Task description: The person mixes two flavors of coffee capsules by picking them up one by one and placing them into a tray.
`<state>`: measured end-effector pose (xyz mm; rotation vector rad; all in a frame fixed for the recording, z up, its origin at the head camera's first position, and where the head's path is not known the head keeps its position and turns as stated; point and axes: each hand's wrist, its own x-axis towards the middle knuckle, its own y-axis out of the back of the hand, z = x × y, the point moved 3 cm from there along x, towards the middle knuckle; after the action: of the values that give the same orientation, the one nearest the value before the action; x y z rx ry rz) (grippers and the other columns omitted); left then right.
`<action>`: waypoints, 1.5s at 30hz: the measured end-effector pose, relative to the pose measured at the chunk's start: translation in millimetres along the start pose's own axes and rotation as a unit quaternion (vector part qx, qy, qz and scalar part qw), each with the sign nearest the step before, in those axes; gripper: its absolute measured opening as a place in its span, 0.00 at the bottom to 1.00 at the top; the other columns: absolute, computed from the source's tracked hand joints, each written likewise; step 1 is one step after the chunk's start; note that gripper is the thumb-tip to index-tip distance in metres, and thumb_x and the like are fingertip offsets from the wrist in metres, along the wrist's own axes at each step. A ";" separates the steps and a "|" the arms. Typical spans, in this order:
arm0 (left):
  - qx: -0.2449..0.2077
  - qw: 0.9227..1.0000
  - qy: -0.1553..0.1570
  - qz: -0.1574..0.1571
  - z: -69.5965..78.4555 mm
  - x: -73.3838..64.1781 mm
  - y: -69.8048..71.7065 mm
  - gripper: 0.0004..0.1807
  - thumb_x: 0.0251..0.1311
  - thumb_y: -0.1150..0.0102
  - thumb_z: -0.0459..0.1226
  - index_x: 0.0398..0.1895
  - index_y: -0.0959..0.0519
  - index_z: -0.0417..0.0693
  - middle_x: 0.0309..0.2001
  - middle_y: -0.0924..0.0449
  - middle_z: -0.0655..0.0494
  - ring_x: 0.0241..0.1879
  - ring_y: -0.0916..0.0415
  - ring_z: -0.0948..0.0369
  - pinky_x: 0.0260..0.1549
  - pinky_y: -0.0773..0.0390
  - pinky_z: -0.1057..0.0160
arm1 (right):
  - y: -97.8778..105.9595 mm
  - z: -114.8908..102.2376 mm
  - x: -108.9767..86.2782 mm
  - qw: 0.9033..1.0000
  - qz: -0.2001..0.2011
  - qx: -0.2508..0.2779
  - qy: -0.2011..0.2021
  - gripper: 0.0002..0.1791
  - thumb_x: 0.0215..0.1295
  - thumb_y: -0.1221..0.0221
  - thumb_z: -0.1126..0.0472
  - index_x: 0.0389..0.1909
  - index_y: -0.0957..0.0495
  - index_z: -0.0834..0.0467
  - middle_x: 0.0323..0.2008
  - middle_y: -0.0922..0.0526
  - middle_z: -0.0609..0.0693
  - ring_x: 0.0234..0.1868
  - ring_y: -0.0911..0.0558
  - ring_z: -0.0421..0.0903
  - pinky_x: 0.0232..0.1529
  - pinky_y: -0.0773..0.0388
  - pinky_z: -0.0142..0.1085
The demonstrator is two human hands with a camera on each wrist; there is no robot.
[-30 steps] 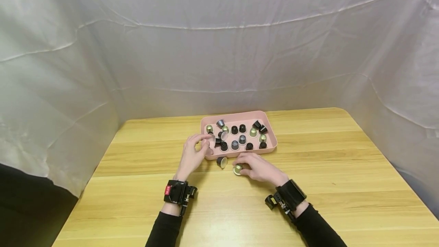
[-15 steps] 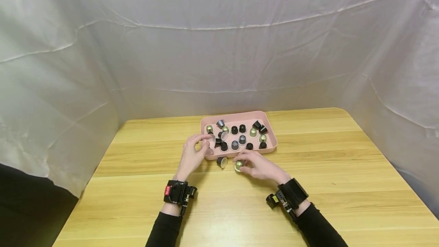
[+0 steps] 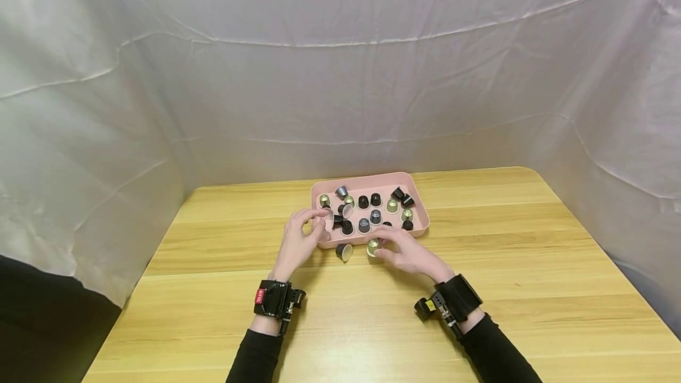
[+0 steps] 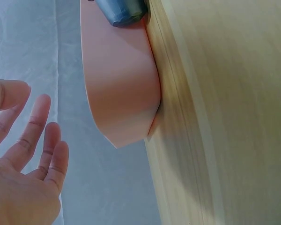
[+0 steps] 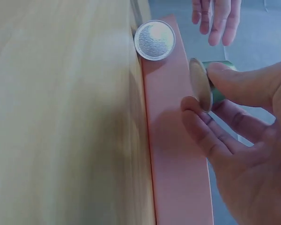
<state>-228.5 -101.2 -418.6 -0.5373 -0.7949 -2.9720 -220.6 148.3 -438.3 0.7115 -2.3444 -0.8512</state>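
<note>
Thumb and fingers of my right hand (image 3: pixel 407 253) pinch a green coffee capsule (image 3: pixel 373 247), raised near the tray's front wall. In the right wrist view the capsule (image 5: pixel 220 82) is tilted on its side, its foil lid facing left. My left hand (image 3: pixel 298 241) hovers at the left end of the pink tray (image 3: pixel 372 181). Its fingers are loosely bent in the left wrist view, where the hand (image 4: pixel 25 168) shows nothing between thumb and fingers. A dark capsule (image 3: pixel 343 252) lies on its side on the table between the hands, in front of the tray.
Inside the tray are several black, green and blue-grey capsules, some upright like the blue-grey capsule (image 3: pixel 364 226), others tipped over like the black capsule (image 3: pixel 407 201). The wooden table (image 3: pixel 532 288) reaches back to a pale hanging sheet (image 3: pixel 340 87).
My right hand has lifted the green capsule off the table and moved it slightly away from me, toward the tray's front wall. The left hand has stayed in place.
</note>
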 end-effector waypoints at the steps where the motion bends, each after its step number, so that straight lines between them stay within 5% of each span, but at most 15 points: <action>1: 0.000 1.000 -0.002 0.000 0.1 0.0 0.0 0.14 0.64 0.40 0.32 0.53 0.17 0.44 0.58 0.17 0.46 0.63 0.28 0.46 0.68 0.36 0.37 | 1.2 -0.4 0.0 1.000 0.010 0.000 0.001 0.17 0.65 0.39 0.66 0.55 0.22 0.63 0.49 0.15 0.55 0.48 0.17 0.48 0.57 0.19 0.44; 11: 0.002 1.000 -0.010 -0.004 -0.8 0.1 -0.7 0.15 0.64 0.39 0.31 0.53 0.18 0.42 0.57 0.17 0.45 0.61 0.27 0.46 0.67 0.35 0.38 | 10.6 1.4 1.4 0.995 0.094 0.005 -0.030 0.21 0.67 0.39 0.66 0.60 0.24 0.64 0.56 0.16 0.60 0.52 0.17 0.54 0.57 0.18 0.50; 27: 0.010 1.000 -0.023 -0.005 -1.4 0.6 -0.6 0.14 0.63 0.40 0.31 0.52 0.17 0.43 0.56 0.16 0.45 0.59 0.26 0.46 0.65 0.33 0.38 | 21.3 12.4 2.0 0.969 0.247 0.008 -0.026 0.21 0.62 0.38 0.74 0.57 0.23 0.70 0.46 0.16 0.63 0.42 0.17 0.55 0.50 0.15 0.46; 45: 0.010 1.000 -0.010 -0.015 1.7 2.0 -2.6 0.14 0.66 0.41 0.34 0.53 0.17 0.44 0.56 0.16 0.46 0.61 0.26 0.47 0.68 0.34 0.40 | 32.5 30.0 4.1 0.961 0.256 -0.064 -0.081 0.21 0.62 0.38 0.72 0.58 0.23 0.67 0.43 0.15 0.62 0.38 0.18 0.53 0.42 0.18 0.51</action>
<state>-230.1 -97.9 -417.8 -0.5612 -0.8410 -2.9878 -252.1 179.4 -434.2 -0.0314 -2.4190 -0.8318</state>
